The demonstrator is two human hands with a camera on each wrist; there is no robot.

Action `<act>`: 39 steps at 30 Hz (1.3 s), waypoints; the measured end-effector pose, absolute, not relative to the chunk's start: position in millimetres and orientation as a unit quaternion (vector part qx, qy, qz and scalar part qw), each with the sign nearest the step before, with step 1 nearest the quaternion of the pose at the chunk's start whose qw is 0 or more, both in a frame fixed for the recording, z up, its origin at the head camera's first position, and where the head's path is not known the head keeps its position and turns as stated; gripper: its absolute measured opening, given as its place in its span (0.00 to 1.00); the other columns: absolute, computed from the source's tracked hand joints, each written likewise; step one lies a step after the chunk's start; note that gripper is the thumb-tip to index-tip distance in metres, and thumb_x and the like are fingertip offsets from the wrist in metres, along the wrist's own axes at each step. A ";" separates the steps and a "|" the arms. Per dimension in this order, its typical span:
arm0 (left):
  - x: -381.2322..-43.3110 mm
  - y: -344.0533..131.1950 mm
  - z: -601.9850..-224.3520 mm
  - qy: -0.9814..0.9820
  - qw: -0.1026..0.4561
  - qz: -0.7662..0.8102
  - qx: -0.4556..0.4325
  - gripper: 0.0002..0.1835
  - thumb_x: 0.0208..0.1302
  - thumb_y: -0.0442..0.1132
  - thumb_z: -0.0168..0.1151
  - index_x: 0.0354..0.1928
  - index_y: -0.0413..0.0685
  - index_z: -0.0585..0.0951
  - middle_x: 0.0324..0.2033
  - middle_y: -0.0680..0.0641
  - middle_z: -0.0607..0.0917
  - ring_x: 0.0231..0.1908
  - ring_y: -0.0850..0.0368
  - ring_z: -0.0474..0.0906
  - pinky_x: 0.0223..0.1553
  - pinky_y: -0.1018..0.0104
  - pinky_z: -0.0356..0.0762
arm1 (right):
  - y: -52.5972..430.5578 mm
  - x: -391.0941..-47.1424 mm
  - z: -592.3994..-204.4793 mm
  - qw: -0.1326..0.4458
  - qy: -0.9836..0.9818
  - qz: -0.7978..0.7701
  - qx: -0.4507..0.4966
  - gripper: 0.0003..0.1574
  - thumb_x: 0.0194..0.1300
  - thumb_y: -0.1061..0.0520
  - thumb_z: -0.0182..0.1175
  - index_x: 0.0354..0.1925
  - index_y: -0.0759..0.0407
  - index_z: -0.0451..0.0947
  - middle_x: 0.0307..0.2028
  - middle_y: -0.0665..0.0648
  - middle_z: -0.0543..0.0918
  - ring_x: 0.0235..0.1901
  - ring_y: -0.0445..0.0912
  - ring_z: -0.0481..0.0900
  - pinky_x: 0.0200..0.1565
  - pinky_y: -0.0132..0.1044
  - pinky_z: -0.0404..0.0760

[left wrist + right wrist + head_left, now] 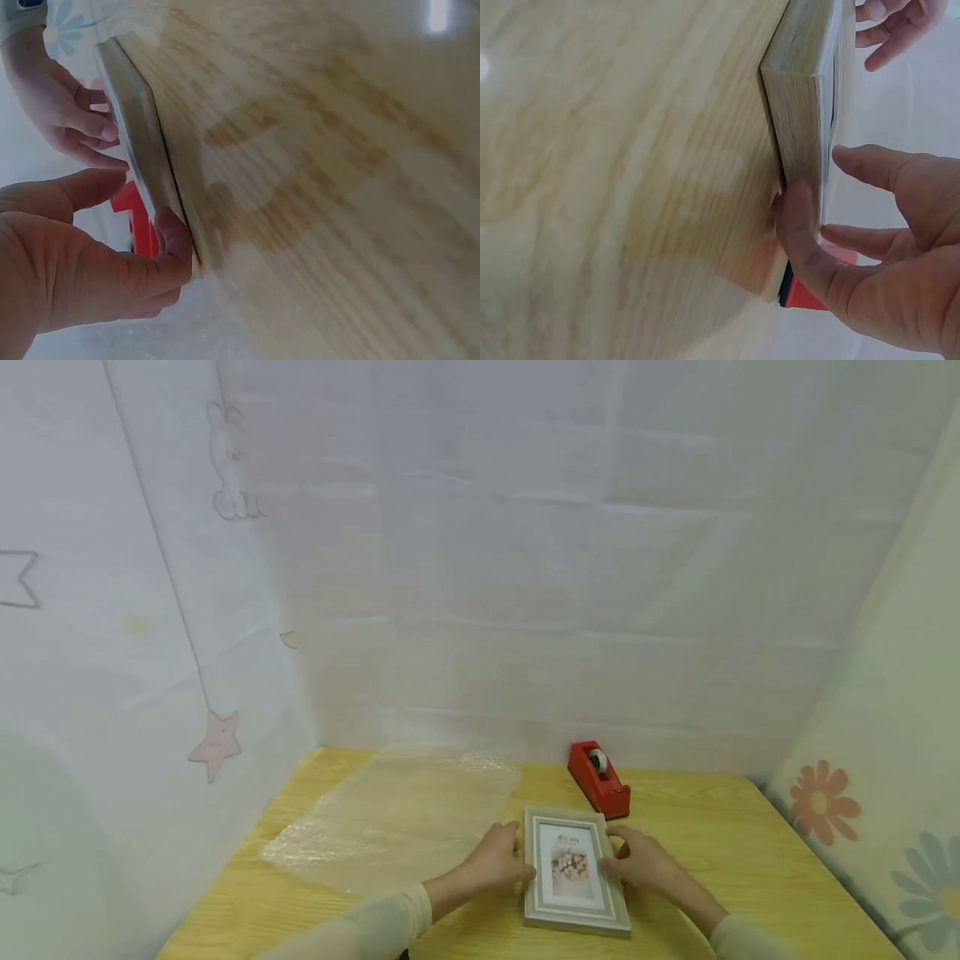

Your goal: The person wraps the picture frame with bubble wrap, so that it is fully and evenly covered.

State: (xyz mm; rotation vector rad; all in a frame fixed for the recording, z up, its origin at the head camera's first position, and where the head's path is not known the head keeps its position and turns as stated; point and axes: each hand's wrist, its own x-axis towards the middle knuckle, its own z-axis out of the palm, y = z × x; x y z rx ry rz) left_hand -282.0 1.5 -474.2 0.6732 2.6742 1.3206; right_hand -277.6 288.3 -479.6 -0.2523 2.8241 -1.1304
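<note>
A picture frame (573,912) with a pale silvery border and a flower print lies face up on the wooden table. My left hand (497,858) holds its left edge, the thumb over the border and the fingers against the side. On the opposite edge, my right hand (647,862) grips the frame with thumb on top and fingers along the side. The left wrist view shows the frame's side (139,120) low against the tabletop. In the right wrist view, a wood-grained corner (793,105) of the frame stands close to my right fingers.
A sheet of clear plastic wrap (405,814) is spread on the table to the left. Behind the picture frame sits a red tape dispenser (600,789) with a tape roll. White printed cloth (480,568) hangs round the table's back and sides.
</note>
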 end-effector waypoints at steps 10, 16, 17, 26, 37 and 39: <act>-285.9 1.9 -485.7 0.857 0.056 0.458 0.231 0.17 0.47 0.27 0.75 0.36 0.30 0.77 0.26 0.47 0.72 0.25 0.58 0.67 0.24 0.67 0.68 | 280.2 -266.9 -478.4 0.064 0.914 -0.393 -0.079 0.48 0.62 0.59 0.73 0.71 0.75 0.60 0.31 0.57 0.77 0.28 0.48 0.77 0.26 0.42 0.80; -283.5 2.3 -483.3 0.849 0.068 0.478 0.216 0.33 0.48 0.26 0.76 0.57 0.21 0.75 0.33 0.43 0.76 0.33 0.56 0.71 0.34 0.65 0.74 | 281.7 -267.6 -480.9 0.064 0.909 -0.401 -0.090 0.49 0.59 0.63 0.71 0.71 0.77 0.59 0.32 0.57 0.78 0.28 0.48 0.77 0.26 0.41 0.79; -283.2 2.4 -483.0 0.846 0.070 0.484 0.212 0.36 0.48 0.26 0.76 0.60 0.20 0.73 0.34 0.42 0.76 0.33 0.56 0.71 0.35 0.64 0.75 | 282.2 -267.9 -481.6 0.065 0.907 -0.405 -0.091 0.49 0.58 0.64 0.70 0.71 0.78 0.59 0.33 0.58 0.78 0.27 0.48 0.77 0.25 0.40 0.79; -282.7 6.3 -480.5 0.805 0.112 0.556 0.174 0.40 0.48 0.18 0.73 0.66 0.19 0.68 0.36 0.39 0.75 0.26 0.57 0.76 0.28 0.60 0.84 | 283.4 -268.0 -484.2 0.047 0.899 -0.426 -0.091 0.50 0.53 0.69 0.68 0.70 0.82 0.58 0.30 0.57 0.75 0.19 0.47 0.75 0.19 0.36 0.76; -284.1 1.3 -472.5 0.753 0.156 0.622 0.149 0.38 0.51 0.16 0.70 0.66 0.21 0.69 0.35 0.41 0.70 0.23 0.55 0.74 0.30 0.55 0.85 | 285.3 -266.8 -479.7 0.031 0.897 -0.428 -0.104 0.47 0.50 0.69 0.67 0.66 0.86 0.62 0.29 0.56 0.73 0.24 0.48 0.74 0.20 0.35 0.76; -282.8 -1.2 -468.2 0.752 0.150 0.623 0.153 0.37 0.50 0.16 0.70 0.65 0.20 0.70 0.34 0.41 0.70 0.24 0.54 0.77 0.32 0.53 0.86 | 284.0 -266.9 -473.9 0.036 0.896 -0.428 -0.113 0.47 0.51 0.69 0.66 0.66 0.86 0.62 0.29 0.56 0.74 0.24 0.47 0.74 0.21 0.35 0.76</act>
